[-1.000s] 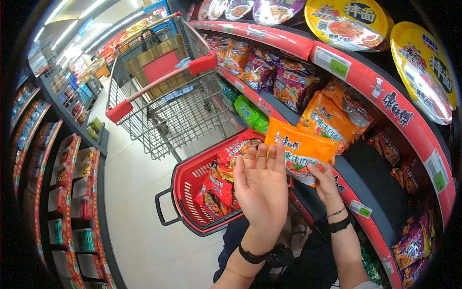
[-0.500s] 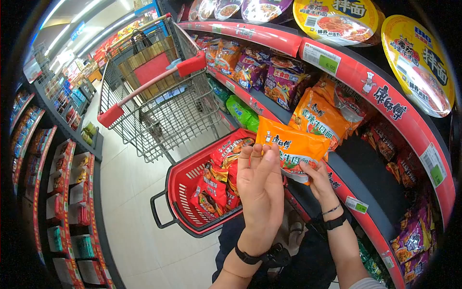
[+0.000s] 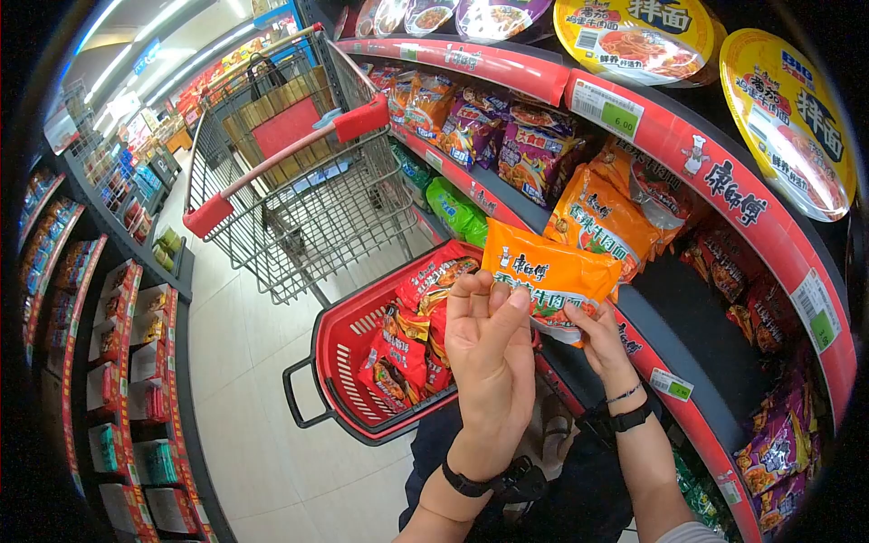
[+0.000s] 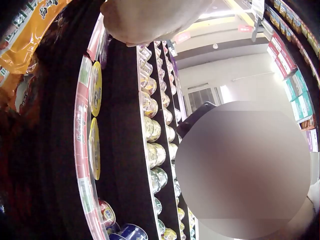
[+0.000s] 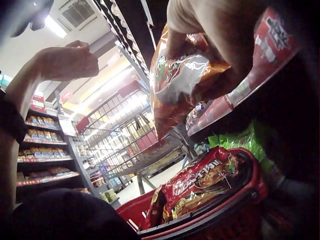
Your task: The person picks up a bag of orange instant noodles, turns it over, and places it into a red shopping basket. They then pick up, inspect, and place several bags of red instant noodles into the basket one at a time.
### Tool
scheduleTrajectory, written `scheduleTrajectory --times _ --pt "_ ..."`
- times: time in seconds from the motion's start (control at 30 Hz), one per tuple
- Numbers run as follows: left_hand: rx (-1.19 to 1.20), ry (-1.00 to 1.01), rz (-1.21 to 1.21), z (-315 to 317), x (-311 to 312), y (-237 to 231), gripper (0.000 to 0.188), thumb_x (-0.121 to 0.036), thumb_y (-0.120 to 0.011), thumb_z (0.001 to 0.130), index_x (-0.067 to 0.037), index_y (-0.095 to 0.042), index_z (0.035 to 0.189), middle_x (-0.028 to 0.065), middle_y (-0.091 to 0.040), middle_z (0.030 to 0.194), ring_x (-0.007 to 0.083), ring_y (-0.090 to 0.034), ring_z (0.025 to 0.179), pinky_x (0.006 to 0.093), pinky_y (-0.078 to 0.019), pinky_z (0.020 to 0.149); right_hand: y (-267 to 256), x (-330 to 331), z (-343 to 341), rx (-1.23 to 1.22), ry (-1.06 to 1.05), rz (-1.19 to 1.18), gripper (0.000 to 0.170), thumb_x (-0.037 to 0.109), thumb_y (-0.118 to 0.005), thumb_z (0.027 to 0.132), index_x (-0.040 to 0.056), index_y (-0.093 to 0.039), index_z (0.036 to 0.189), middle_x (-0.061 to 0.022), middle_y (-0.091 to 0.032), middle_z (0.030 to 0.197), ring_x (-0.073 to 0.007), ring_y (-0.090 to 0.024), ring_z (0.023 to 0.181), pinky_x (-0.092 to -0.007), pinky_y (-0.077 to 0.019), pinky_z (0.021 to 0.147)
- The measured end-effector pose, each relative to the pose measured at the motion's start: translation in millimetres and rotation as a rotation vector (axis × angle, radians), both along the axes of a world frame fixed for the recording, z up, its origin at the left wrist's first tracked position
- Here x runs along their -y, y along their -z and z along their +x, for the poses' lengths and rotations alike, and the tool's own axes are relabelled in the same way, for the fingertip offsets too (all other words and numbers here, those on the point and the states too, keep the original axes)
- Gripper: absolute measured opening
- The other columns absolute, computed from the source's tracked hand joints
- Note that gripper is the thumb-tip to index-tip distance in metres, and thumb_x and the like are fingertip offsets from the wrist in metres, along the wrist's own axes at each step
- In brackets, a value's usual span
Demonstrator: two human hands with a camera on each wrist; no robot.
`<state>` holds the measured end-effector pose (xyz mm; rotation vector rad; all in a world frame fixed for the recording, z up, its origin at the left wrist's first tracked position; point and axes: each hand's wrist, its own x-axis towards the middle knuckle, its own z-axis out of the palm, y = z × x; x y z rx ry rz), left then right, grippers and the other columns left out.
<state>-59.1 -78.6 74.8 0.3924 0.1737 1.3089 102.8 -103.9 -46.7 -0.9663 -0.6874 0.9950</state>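
Note:
My right hand holds an orange packet of instant noodles by its lower right end, thumb on the printed front. In the right wrist view the fingers grip the same packet from above. My left hand is raised in front of the packet, palm up, holding nothing. Its fingers are loosely bent, with the thumb near the fingertips, and it overlaps the packet's lower left edge in the head view. Below sits a red shopping basket with several red noodle packets inside.
A metal shopping cart stands beyond the basket. Along the right run red-edged shelves with more orange packets, purple packets and yellow bowl noodles. A green packet lies near the basket. Another shelf lines the left.
My left hand has gone from an upright spread palm to bent fingers with the thumb brought across. The right hand keeps its hold on the orange packet. The head view has shifted slightly.

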Motion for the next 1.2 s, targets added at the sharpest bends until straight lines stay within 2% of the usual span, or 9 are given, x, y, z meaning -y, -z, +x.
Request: scheduleTrajectory --times 0.07,0.13,0.33,0.57,0.73,1.2 --pt "-0.003 -0.005 0.012 -0.4 0.4 1.3 0.038 0.01 -0.06 0.079 -0.007 -0.043 0.107 0.0024 -0.046 0.104 0.0089 -0.047 0.089 0.0246 -0.0423 0.086 -1.0 0.2 -0.4 0.0 0.003 0.005 0.032 0.009 -0.063 0.085 0.0012 -0.054 0.114 -0.0074 -0.063 0.108 -0.0137 -0.062 0.096 -0.0288 -0.0481 0.086" --pt "0.004 -0.054 0.07 0.4 0.5 5.0 0.03 0.007 -0.059 0.081 -0.007 -0.047 0.105 0.0048 -0.052 0.104 0.0128 -0.053 0.095 0.0273 -0.0437 0.089 -1.6 0.5 -0.4 0.004 -0.006 -0.006 0.032 0.009 -0.063 0.085 0.001 -0.054 0.115 -0.0076 -0.063 0.109 -0.0139 -0.061 0.096 -0.029 -0.0481 0.086" --pt "0.001 -0.054 0.084 1.6 0.7 5.0 0.028 0.006 -0.059 0.083 -0.007 -0.048 0.105 0.0043 -0.054 0.105 0.0122 -0.054 0.096 0.026 -0.0431 0.092 1.4 -0.1 0.7 0.007 -0.008 -0.009 0.032 0.008 -0.062 0.085 0.0009 -0.053 0.115 -0.0079 -0.063 0.108 -0.0139 -0.061 0.096 -0.0291 -0.0483 0.085" --pt "-0.008 -0.073 0.06 -0.3 6.8 3.3 0.029 0.006 -0.059 0.082 -0.007 -0.048 0.106 0.0044 -0.054 0.105 0.0127 -0.054 0.097 0.0253 -0.0426 0.093 1.4 5.3 -1.4 0.012 -0.016 -0.029 0.031 0.008 -0.062 0.085 0.0006 -0.054 0.115 -0.0076 -0.063 0.108 -0.014 -0.061 0.096 -0.029 -0.0483 0.085" --pt "0.049 -0.043 0.151 0.1 1.0 6.6 0.029 0.007 -0.058 0.08 -0.005 -0.047 0.104 0.0054 -0.051 0.103 0.0123 -0.053 0.095 0.0248 -0.043 0.091 -0.2 -0.4 -0.5 0.015 -0.012 -0.009 0.031 0.009 -0.062 0.086 0.0004 -0.054 0.115 -0.0079 -0.063 0.109 -0.0142 -0.062 0.096 -0.029 -0.0481 0.086" --pt "0.026 -0.068 0.034 1.7 3.3 -0.2 0.02 0.005 -0.057 0.084 -0.004 -0.049 0.1 0.0064 -0.053 0.103 0.015 -0.053 0.102 0.026 -0.0423 0.096 2.0 -0.3 0.2 0.01 -0.008 -0.009 0.033 0.008 -0.063 0.085 0.0003 -0.053 0.115 -0.0078 -0.062 0.11 -0.014 -0.061 0.097 -0.0289 -0.0479 0.086"
